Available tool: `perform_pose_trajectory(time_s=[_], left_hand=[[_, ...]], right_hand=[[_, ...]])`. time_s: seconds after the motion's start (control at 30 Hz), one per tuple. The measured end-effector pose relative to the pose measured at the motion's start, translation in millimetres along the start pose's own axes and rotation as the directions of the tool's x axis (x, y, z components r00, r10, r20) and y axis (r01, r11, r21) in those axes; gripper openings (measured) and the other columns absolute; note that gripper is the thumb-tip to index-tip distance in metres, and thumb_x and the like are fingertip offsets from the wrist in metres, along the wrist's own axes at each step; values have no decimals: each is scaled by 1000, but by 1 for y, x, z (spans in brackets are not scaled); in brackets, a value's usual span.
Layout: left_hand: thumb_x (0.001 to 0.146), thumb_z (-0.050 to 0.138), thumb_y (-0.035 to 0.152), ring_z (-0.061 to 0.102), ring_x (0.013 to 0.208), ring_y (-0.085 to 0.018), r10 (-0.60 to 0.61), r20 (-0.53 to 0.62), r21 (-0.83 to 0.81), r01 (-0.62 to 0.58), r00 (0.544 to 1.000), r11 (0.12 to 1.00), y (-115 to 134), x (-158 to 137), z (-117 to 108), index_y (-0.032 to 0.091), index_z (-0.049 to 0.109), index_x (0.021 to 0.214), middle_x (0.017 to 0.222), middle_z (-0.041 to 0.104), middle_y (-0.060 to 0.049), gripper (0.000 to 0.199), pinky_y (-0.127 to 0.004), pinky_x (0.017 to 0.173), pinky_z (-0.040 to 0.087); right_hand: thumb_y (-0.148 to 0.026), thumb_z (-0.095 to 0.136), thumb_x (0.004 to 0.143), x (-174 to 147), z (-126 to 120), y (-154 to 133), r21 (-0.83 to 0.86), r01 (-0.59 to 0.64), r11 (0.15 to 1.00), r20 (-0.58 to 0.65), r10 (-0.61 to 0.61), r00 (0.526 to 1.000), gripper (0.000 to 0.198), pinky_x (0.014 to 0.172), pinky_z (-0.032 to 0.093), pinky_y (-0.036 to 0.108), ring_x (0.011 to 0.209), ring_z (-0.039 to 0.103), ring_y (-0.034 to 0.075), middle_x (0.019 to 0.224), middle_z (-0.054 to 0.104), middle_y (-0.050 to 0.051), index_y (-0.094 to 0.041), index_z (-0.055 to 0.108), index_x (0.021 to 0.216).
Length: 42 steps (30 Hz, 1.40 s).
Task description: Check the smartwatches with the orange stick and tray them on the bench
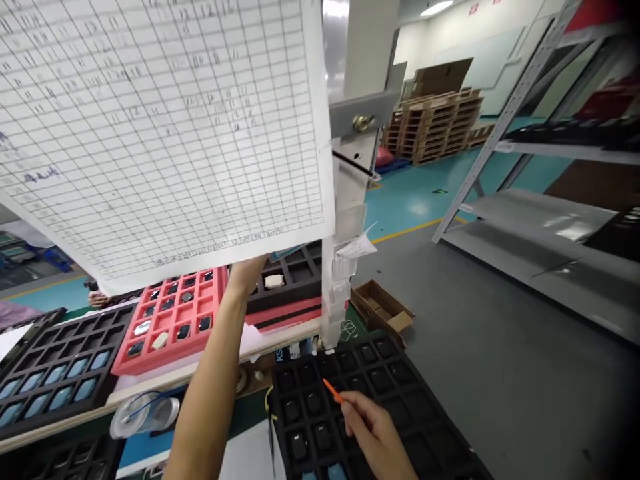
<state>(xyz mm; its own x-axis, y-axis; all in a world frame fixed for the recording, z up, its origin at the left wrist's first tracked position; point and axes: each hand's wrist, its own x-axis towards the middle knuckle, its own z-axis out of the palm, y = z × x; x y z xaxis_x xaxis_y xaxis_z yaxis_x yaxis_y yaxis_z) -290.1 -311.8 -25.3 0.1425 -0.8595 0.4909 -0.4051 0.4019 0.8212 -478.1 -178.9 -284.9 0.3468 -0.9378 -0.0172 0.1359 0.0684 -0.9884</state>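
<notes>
My right hand (367,427) is closed on a thin orange pointed stick (332,390), whose tip points up and left over a black compartment tray (410,437). Dark rounded pieces (323,435) sit in several of that tray's compartments, with light-blue pieces (337,472) at its near edge. My left hand (249,272) reaches forward to a raised shelf, beside a black tray (285,303) holding a cream piece (273,281). A hanging gridded paper sheet (200,133) hides its fingers. Left of my forearm lies a red tray (165,357) with dark pieces and a cream one.
Another black tray (23,373) with light-blue pieces stands at the left, and a clear plastic cup (145,413) below it. A co-worker's hand (99,299) shows behind. An upright post (333,287), a cardboard box (383,307), metal shelving (530,257) and wooden pallets (435,127) are to the right.
</notes>
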Motion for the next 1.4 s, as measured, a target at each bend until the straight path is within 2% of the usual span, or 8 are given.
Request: perform_pose_trajectory(time_s=[0.1, 0.27, 0.47, 0.73, 0.87, 1.0, 1.17, 1.4], left_hand=[[71, 82, 40, 65, 100, -21, -221, 12, -339, 212, 975, 917, -20, -88, -35, 15, 68, 119, 106, 69, -11, 56, -33, 96, 50], [75, 81, 33, 65, 99, -20, -537, 180, -731, 478, 824, 488, -54, -205, -48, 15, 70, 115, 111, 66, -12, 46, -25, 81, 57], [84, 71, 31, 65, 87, -16, -576, 238, -819, 481, 782, 314, -46, -227, -45, 10, 70, 114, 108, 66, -15, 36, -21, 73, 55], [80, 76, 34, 65, 81, -15, -593, 224, -813, 484, 773, 324, -40, -238, -55, 11, 72, 108, 102, 68, -13, 36, -20, 72, 54], [86, 68, 40, 64, 88, -16, -529, 110, -661, 460, 841, 594, -36, -213, -56, 13, 69, 115, 109, 66, -14, 40, -21, 73, 52], [91, 61, 31, 59, 111, -20, -123, 49, 4, 123, 991, 992, -32, -121, -33, 16, 66, 121, 122, 63, -11, 35, -29, 96, 48], [89, 53, 13, 58, 115, -24, 52, 384, 573, -282, 922, 770, -45, -14, 18, 13, 65, 120, 123, 64, -10, 33, -37, 104, 43], [88, 57, 19, 60, 114, -27, 50, 353, 635, -278, 934, 721, -56, -9, 26, 18, 66, 121, 121, 66, -7, 34, -39, 100, 45]], right_hand=[[-73, 45, 90, 0, 6, -8, -21, -14, 1000, 22, 14, 1000, 68, 56, 34, 24, 60, 45, 15, 64, 48, 1, -10, 65, 102], [-62, 47, 95, 2, 23, -34, -89, 87, 992, 85, -80, 993, 55, 58, 37, 24, 63, 49, 15, 67, 51, 1, -12, 65, 106], [-43, 47, 101, 1, 48, -62, -199, 340, 919, 180, -307, 935, 32, 56, 37, 21, 60, 52, 11, 68, 56, -1, -18, 66, 108], [-35, 47, 101, -1, 61, -72, -229, 430, 873, 205, -389, 898, 27, 55, 40, 20, 61, 57, 12, 74, 64, -1, -20, 68, 105], [-36, 47, 101, -3, 56, -70, -198, 413, 889, 169, -385, 908, 27, 57, 41, 20, 60, 57, 12, 73, 62, -1, -19, 68, 103], [-42, 46, 102, -6, 49, -65, -156, 376, 913, 110, -362, 926, 34, 54, 40, 19, 59, 55, 12, 67, 58, 0, -17, 68, 103], [-50, 46, 100, -9, 36, -52, -178, 334, 925, 71, -327, 942, 43, 52, 38, 20, 56, 53, 13, 63, 56, 2, -16, 72, 101], [-59, 50, 95, -6, 4, -36, -79, 210, 975, -67, -215, 974, 50, 54, 39, 21, 57, 53, 15, 61, 55, 3, -16, 73, 102]])
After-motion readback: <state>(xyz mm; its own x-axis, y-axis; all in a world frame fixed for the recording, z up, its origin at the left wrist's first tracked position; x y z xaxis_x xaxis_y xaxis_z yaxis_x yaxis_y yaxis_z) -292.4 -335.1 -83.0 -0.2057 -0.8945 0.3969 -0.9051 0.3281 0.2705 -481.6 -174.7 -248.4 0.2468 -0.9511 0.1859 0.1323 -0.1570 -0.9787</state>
